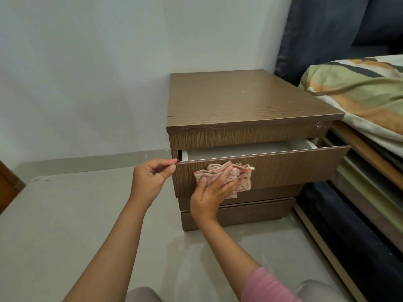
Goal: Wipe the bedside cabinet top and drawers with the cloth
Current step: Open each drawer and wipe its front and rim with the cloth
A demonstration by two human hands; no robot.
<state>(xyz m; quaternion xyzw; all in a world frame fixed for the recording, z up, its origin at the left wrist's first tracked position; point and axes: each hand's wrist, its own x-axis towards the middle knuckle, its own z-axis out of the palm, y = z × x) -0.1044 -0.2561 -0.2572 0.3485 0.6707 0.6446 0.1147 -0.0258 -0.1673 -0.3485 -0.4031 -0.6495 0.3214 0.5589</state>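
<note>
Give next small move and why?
Probably slide the cloth rightward along the drawer front: the right hand presses it near the left part, while the left hand pinches the drawer's corner, steadying it.

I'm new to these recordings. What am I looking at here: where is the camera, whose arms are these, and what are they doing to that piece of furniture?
There is no machine here. The single picture comes from a camera worn on a person's head, looking forward and down, so the two arms reaching in from the bottom are the wearer's own.

In front stands a brown bedside cabinet beside a bed, against a pale wall. Nothing shows on its top. Its second drawer is pulled partly out.

The left hand pinches the top left corner of that drawer's front. The right hand presses a crumpled pink-patterned cloth flat against the drawer front with straight fingers, as if wiping it.
</note>
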